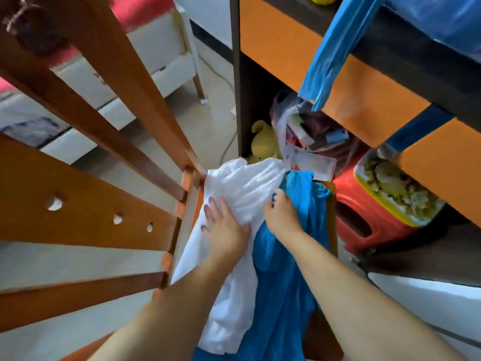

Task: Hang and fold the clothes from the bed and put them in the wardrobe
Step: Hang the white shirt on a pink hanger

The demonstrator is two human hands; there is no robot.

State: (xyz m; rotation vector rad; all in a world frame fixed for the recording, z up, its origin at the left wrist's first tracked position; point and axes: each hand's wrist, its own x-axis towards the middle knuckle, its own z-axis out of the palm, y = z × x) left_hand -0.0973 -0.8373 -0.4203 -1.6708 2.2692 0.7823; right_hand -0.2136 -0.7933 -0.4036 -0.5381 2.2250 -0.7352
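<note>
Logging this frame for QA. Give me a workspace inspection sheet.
Surface: pale floor, seen from above.
Job's things: white garment and blue garment, bunched side by side, draped over something wooden.
Clutter: yellow plush toy, plastic bag of items, red stool.
Grippers: left hand lies flat on the white garment; right hand grips cloth where the garments meet.
Cables: one cable across the floor.
Surroundings: wooden frame, orange shelf unit.

Two garments (244, 194) lie side by side under the fingers (213, 204), on a wooden frame (104, 142) stretching away left. Beyond the fingers, a soft toy (263, 142) sits inside a shelf unit (236, 74); a stool (364, 220) stands right.
</note>
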